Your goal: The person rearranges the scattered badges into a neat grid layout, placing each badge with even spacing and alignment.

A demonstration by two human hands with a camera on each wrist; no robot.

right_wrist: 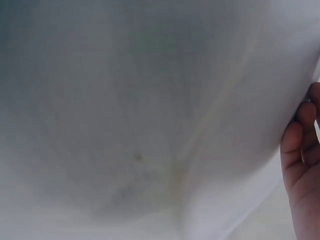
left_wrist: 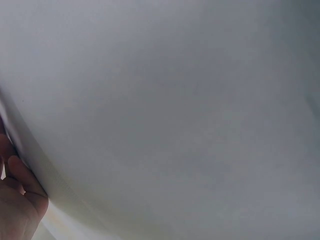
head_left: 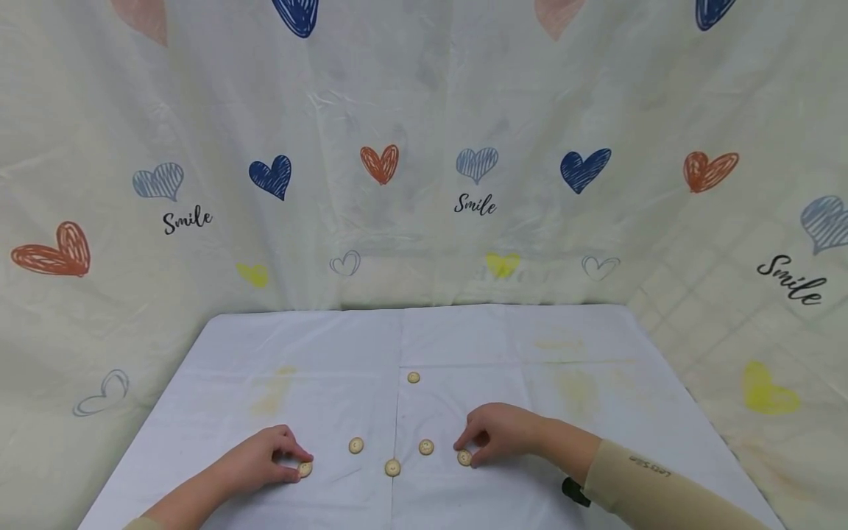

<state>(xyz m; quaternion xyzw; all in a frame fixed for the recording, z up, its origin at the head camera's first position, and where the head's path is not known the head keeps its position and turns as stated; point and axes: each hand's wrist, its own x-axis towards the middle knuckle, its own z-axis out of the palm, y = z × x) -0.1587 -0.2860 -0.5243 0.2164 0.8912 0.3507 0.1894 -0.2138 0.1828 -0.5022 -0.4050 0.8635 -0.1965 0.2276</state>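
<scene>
Several round, pale wooden buttons lie flat on a white-covered table. My left hand (head_left: 260,460) pinches the leftmost button (head_left: 305,469) between thumb and forefinger, against the cloth. On the other side, my right hand (head_left: 509,433) has thumb and forefinger at the edges of the rightmost button (head_left: 464,458). Between the hands sit a button (head_left: 356,445), a lower middle button (head_left: 392,467) and another button (head_left: 426,447). The wrist views catch only part of each hand at the frame's edge, with no button visible there.
Farther back on the white tablecloth (head_left: 331,383) lies one more button (head_left: 414,377). Yellowish stains and crease lines mark the cloth. A curtain (head_left: 424,228) printed with hearts hangs behind the table and along its sides. A dark strap piece (head_left: 575,492) shows beneath the right sleeve.
</scene>
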